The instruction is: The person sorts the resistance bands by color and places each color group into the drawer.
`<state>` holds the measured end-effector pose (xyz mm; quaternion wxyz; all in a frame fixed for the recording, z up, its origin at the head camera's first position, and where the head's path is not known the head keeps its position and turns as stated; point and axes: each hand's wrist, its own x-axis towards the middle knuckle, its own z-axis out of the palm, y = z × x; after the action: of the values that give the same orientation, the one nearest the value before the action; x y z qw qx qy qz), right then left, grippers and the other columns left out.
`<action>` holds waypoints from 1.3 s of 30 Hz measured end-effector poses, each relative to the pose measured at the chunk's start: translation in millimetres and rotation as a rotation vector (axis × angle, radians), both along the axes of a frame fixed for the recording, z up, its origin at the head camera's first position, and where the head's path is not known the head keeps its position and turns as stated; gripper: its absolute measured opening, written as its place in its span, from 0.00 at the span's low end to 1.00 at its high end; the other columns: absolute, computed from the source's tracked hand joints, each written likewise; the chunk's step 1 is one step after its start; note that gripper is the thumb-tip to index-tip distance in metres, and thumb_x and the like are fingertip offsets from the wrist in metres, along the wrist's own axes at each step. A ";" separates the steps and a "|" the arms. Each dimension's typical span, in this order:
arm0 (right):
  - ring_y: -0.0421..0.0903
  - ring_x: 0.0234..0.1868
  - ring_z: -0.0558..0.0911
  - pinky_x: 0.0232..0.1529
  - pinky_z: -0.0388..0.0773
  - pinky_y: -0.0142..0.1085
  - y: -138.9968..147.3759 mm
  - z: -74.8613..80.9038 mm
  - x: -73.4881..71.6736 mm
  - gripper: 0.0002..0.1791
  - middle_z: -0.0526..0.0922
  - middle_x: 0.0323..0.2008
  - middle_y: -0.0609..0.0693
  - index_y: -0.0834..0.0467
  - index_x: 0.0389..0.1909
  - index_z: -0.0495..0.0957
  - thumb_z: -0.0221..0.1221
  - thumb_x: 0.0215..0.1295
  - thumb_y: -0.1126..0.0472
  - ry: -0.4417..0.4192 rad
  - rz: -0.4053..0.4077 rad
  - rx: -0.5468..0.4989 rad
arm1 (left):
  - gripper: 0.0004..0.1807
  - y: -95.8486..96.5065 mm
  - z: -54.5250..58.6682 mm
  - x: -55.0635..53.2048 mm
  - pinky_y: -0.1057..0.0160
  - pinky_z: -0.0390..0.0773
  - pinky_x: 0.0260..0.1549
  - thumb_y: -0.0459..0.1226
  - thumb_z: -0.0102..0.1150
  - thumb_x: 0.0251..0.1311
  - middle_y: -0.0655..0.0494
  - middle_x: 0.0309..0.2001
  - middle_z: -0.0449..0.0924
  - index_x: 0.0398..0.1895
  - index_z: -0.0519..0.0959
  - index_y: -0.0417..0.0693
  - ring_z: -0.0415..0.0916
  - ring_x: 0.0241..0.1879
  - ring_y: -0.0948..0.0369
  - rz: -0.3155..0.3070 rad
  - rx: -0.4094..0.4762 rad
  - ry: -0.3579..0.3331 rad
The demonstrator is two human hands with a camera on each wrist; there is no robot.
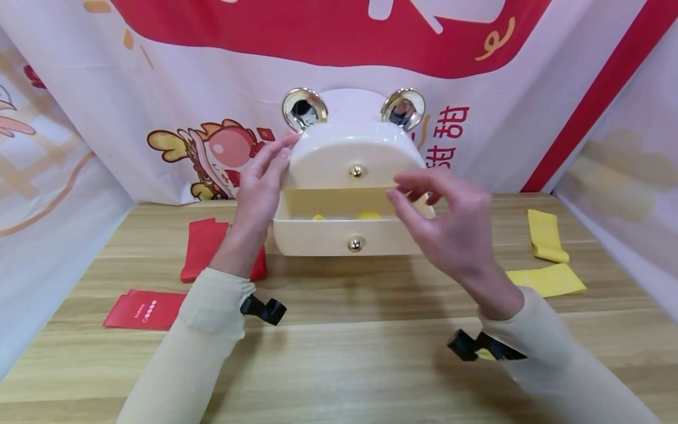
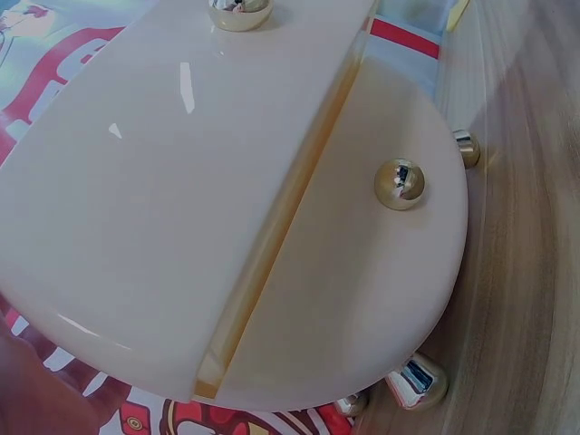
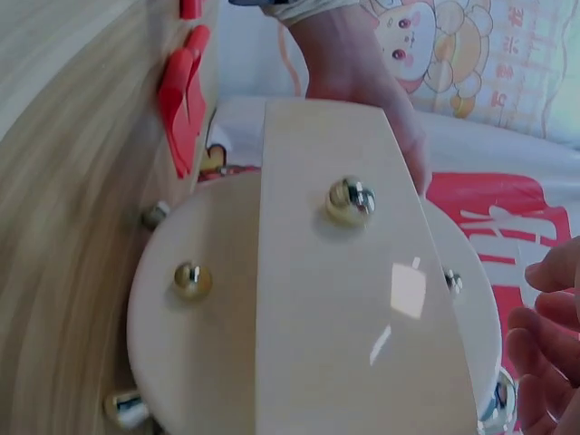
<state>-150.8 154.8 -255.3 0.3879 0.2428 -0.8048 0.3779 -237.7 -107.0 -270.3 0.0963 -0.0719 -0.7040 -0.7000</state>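
A cream drawer box (image 1: pixel 352 138) with round gold ears stands on the table, and one gold-knobbed drawer (image 1: pixel 312 238) is pulled out. Small yellow things (image 1: pixel 369 215) show inside, mostly hidden by its front. Under that drawer, the right wrist view shows a lower drawer front (image 3: pixel 213 349) with its own knob. My left hand (image 1: pixel 259 182) rests along the box's left side, fingers pointing up toward the ear. Above the pulled-out drawer's right end hovers my right hand (image 1: pixel 450 218), fingers loosely bent, thumb and fingertips apart, nothing between them.
Red folded bands (image 1: pixel 203 247) and another red band (image 1: pixel 143 309) lie on the wooden table (image 1: pixel 339 365), left of the box. Two yellow bands (image 1: pixel 545 280) lie on the right. A printed cloth backdrop (image 1: pixel 212 76) hangs close behind the box.
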 end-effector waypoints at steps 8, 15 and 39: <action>0.30 0.38 0.83 0.40 0.77 0.24 45.2 0.4 8.3 0.12 0.92 0.41 0.45 0.63 0.48 0.89 0.73 0.65 0.65 -0.079 -0.107 -0.135 | 0.19 1.7 -2.8 -0.5 0.52 0.73 0.75 0.49 0.53 0.80 0.73 0.76 0.71 0.68 0.80 0.70 0.69 0.73 0.64 -0.020 0.010 -0.004; 0.31 0.35 0.83 0.38 0.77 0.20 96.0 -4.6 10.5 0.14 0.88 0.39 0.27 0.62 0.50 0.89 0.72 0.66 0.63 -0.160 -0.275 -0.257 | 0.19 5.3 -5.5 -1.7 0.52 0.73 0.75 0.49 0.52 0.80 0.71 0.77 0.70 0.69 0.80 0.70 0.69 0.74 0.65 -0.020 0.003 0.002; 0.22 0.37 0.82 0.36 0.77 0.13 232.3 -66.5 28.6 0.12 0.85 0.37 0.20 0.46 0.51 0.87 0.68 0.71 0.62 -0.616 -0.404 -0.388 | 0.19 3.0 -3.5 0.1 0.53 0.74 0.74 0.49 0.52 0.81 0.72 0.74 0.73 0.70 0.79 0.71 0.71 0.72 0.63 -0.008 -0.001 0.009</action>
<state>-122.1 387.1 -321.8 0.2339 -0.1222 -0.8286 0.4937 -237.6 -104.0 -273.8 0.0963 -0.0779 -0.7037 -0.6996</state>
